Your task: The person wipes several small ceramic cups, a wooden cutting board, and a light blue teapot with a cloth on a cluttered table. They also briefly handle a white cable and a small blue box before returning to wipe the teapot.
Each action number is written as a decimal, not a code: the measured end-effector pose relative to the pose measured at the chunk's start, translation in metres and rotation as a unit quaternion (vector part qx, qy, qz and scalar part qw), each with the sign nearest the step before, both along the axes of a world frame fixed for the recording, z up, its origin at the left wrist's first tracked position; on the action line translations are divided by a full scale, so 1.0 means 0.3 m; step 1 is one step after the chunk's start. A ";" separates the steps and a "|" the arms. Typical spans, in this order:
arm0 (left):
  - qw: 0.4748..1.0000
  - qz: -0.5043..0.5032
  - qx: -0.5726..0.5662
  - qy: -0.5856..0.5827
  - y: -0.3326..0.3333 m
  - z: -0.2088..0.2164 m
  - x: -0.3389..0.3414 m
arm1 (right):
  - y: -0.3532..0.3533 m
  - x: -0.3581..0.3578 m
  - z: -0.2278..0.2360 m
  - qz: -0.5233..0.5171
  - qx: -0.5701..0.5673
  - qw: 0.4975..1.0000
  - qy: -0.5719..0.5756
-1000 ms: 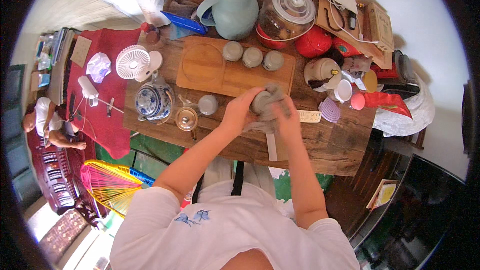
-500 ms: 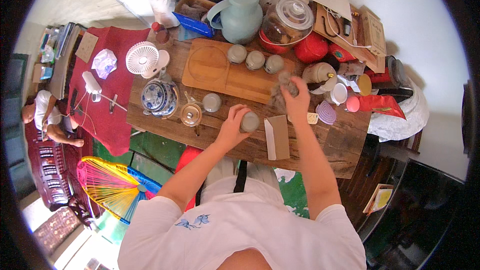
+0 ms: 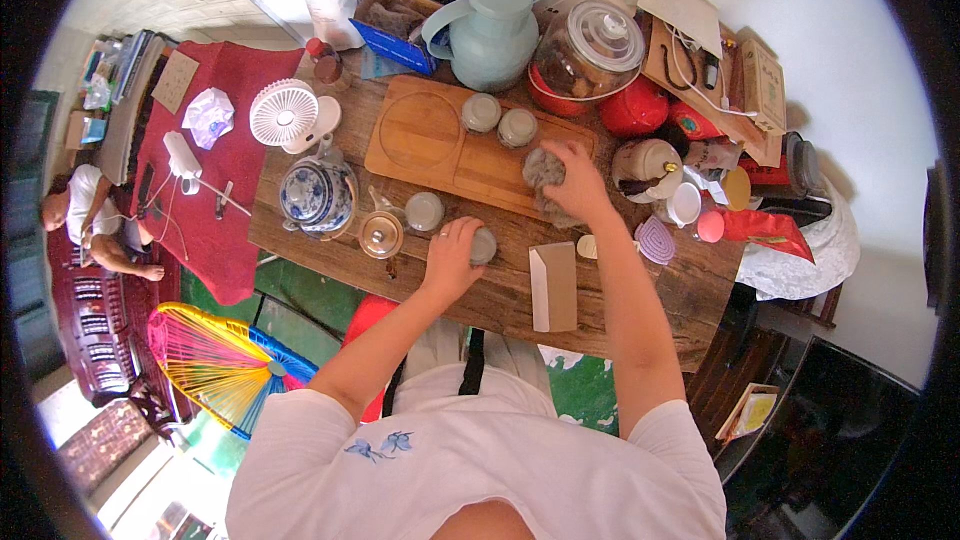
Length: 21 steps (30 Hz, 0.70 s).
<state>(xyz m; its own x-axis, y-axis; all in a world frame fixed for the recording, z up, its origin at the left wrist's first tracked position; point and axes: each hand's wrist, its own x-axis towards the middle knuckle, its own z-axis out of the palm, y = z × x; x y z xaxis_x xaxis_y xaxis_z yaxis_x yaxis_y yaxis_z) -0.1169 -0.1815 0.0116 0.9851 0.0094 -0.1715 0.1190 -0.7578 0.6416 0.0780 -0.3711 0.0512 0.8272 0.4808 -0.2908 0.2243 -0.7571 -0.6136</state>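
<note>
My left hand is curled around a small grey cup at the table's near side. A matching cup stands just to its left. My right hand grips a crumpled grey cloth over the right part of a wooden tea tray. Two more grey cups, one at the back and one nearer my right hand, sit on that tray. Whatever lies under the cloth is hidden. Left of the cups are a small lidded pot and a blue-and-white teapot.
An open cardboard box and a purple coaster lie near my right forearm. Behind the tray stand a pale green jug and a clear lidded jar. A white fan is at the left. Another person sits far left.
My left hand has brought its cup left and lower, closer to the standing cup. My right hand has moved left with the cloth, onto the tray, where the third cup is out of sight.
</note>
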 end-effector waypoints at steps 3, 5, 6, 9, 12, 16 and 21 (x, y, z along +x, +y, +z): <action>1.000 0.002 0.022 -0.010 -0.021 0.065 0.029 | -0.043 -0.088 0.010 -0.048 0.108 0.992 0.035; 0.998 0.001 -0.002 -0.056 -0.038 0.099 0.073 | -0.091 -0.124 -0.014 -0.151 0.222 0.963 0.007; 0.997 0.011 -0.030 -0.065 -0.049 0.094 0.101 | -0.109 -0.129 -0.006 -0.205 0.232 0.951 -0.010; 0.991 0.027 -0.083 -0.102 -0.092 0.062 0.200 | -0.107 -0.129 0.002 -0.186 0.207 0.958 -0.071; 0.993 0.022 -0.079 -0.080 -0.120 -0.011 0.291 | 0.016 -0.176 -0.047 -0.098 0.136 0.982 -0.092; 0.996 0.033 -0.078 -0.029 -0.133 -0.084 0.333 | 0.055 -0.177 -0.092 -0.164 0.116 0.977 -0.065; 0.996 0.036 -0.060 -0.064 -0.145 -0.047 0.348 | 0.046 -0.130 -0.137 -0.287 0.130 0.948 -0.052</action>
<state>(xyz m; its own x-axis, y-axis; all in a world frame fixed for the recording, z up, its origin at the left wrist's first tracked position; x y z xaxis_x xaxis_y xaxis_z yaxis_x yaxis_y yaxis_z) -0.0124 -0.2251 -0.0025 0.9965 0.0676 -0.0493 0.0819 -0.6677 0.7399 0.0389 -0.3574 0.0102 0.9919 -0.0119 -0.1268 -0.1087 -0.5986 -0.7937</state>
